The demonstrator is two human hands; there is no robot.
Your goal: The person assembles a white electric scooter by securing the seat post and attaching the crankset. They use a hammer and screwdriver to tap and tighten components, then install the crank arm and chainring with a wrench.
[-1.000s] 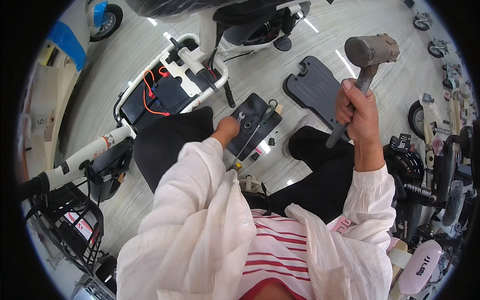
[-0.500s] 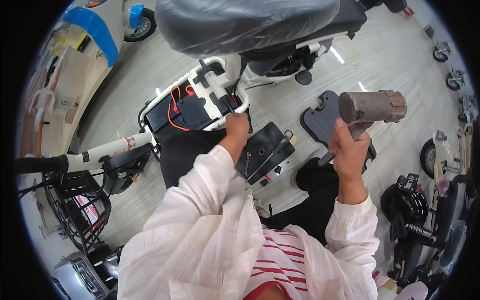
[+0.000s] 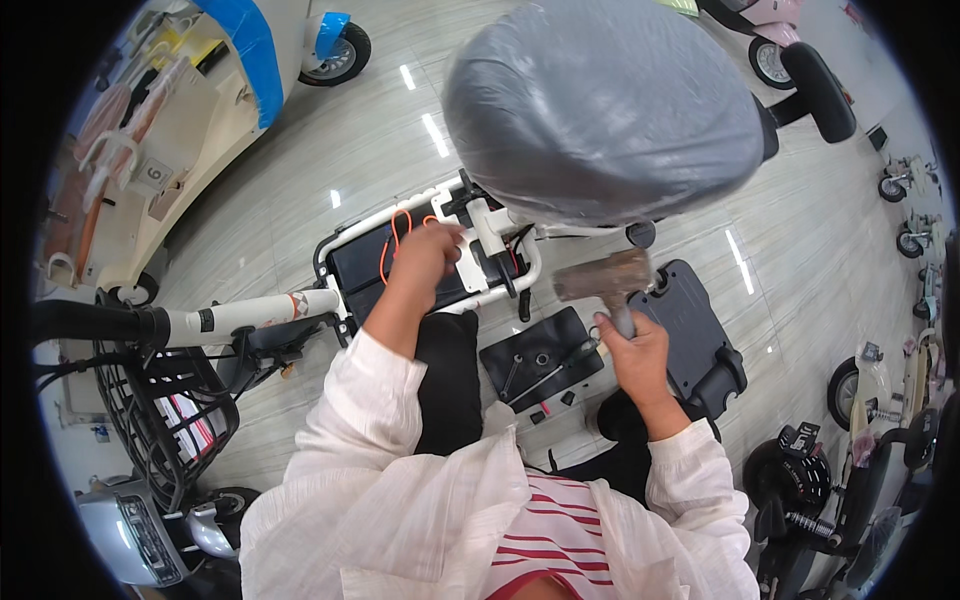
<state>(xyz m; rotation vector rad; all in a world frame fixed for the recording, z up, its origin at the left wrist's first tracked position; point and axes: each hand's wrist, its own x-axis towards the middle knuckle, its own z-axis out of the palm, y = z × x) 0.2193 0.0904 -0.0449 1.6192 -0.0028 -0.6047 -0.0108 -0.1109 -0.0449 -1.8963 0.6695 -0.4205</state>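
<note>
My right hand (image 3: 640, 355) is closed round the handle of a mallet (image 3: 600, 277) with a thick, worn grey-brown head. The mallet is raised over the floor, its head slightly blurred. My left hand (image 3: 430, 255) is above the white tubular frame (image 3: 525, 275) of an electric scooter, beside a white metal bracket (image 3: 467, 262). Its fingers are loosely bent and apart, with nothing seen in them; whether they touch the bracket I cannot tell. Orange cables (image 3: 398, 225) lie on the black box (image 3: 355, 265) inside the frame. A plastic-wrapped grey seat (image 3: 605, 110) rises beyond.
Below the mallet a black mat (image 3: 560, 335) holds a wrench (image 3: 512, 375), a long thin tool and small parts. A dark plastic panel (image 3: 685, 325) lies to the right. Scooter handlebar (image 3: 100, 325) and basket (image 3: 150, 400) stand left; more scooters (image 3: 800, 470) line the right.
My left hand has left the frame's near right corner and moved left over the bracket. My right hand has brought the mallet lower and to the left. The view has shifted.
</note>
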